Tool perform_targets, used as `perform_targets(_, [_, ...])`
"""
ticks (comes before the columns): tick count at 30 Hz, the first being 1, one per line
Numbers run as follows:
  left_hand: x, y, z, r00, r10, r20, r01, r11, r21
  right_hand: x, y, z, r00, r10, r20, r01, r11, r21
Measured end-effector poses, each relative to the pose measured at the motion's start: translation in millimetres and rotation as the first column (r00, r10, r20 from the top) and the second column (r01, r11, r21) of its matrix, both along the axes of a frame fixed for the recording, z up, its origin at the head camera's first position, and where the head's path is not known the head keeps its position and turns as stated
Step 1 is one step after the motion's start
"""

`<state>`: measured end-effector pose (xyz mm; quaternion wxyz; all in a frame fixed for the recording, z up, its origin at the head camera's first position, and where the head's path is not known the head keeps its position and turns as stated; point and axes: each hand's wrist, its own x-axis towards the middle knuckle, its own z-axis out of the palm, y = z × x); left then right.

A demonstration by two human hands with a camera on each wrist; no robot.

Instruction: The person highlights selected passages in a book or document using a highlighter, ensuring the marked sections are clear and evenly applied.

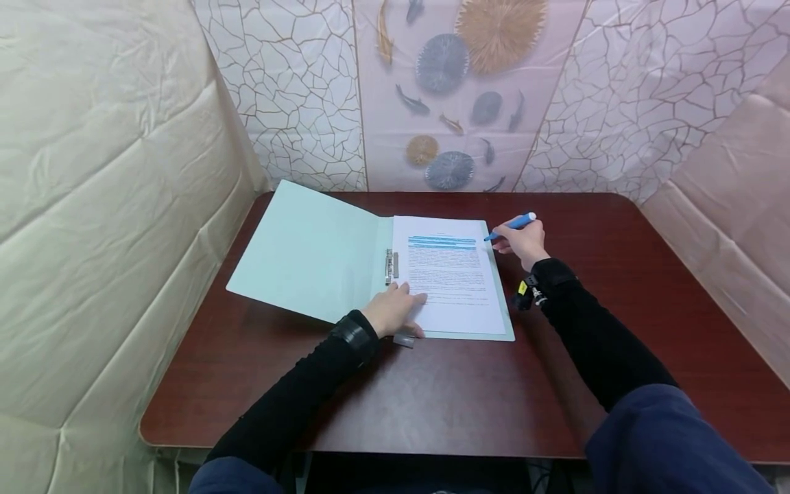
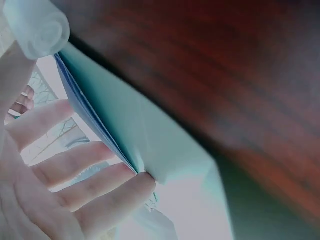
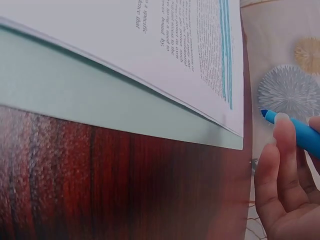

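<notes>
A pale green folder (image 1: 308, 243) lies open on the table, with printed sheets (image 1: 457, 319) on its right side. Blue lines mark the upper rows of text on the top sheet. My right hand (image 1: 523, 241) pinches a blue highlighter (image 1: 517, 223) by the sheet's upper right edge. Its dark tip shows uncapped in the right wrist view, clear of the paper there. My left hand (image 1: 391, 310) rests with spread fingers on the lower left of the sheet. In the left wrist view its fingers (image 2: 75, 165) reach out straight along the folder's edge.
A metal clip (image 1: 389, 266) sits at the folder's spine. A small grey piece (image 1: 404, 340) lies by the left thumb at the folder's lower edge. The dark red-brown table (image 1: 457, 398) is bordered by fabric at left and right, with a patterned backdrop (image 1: 308, 89) behind.
</notes>
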<state>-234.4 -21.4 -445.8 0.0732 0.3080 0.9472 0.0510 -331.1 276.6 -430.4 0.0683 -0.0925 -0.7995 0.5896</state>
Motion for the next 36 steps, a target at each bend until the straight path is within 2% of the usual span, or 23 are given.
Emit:
perform_targets(11, [-6.5, -1.8, 4.4, 0.999, -0.023, -0.023, 0.021, 0.998, -0.054, -3.3, 0.3, 3.7, 1.0, -0.003, -0.001, 0.003, 0.998, -0.068])
perform_targets(20, [-10.0, -0.3, 10.2, 0.997, -0.08, -0.008, 0.079, 0.994, -0.082, -3.4, -1.1, 7.1, 0.999, 0.028, -0.016, -0.029, 0.996, -0.081])
perform_targets(25, [-7.8, -0.4, 8.9, 0.996, -0.084, -0.011, 0.082, 0.991, -0.104, 0.4, -1.0, 6.6, 1.0, 0.029, -0.009, -0.03, 0.994, -0.105])
perform_targets(30, [-7.4, -2.0, 4.2, 0.993, -0.107, -0.048, 0.101, 0.989, -0.106, 2.3, 0.1, 4.3, 0.999, 0.037, -0.014, -0.039, 0.99, -0.135])
perform_targets(36, [-8.8, -2.3, 0.9, 0.993, -0.11, -0.042, 0.105, 0.99, -0.098, 2.5, 1.4, 1.8, 1.0, 0.002, 0.003, -0.001, 0.992, -0.126])
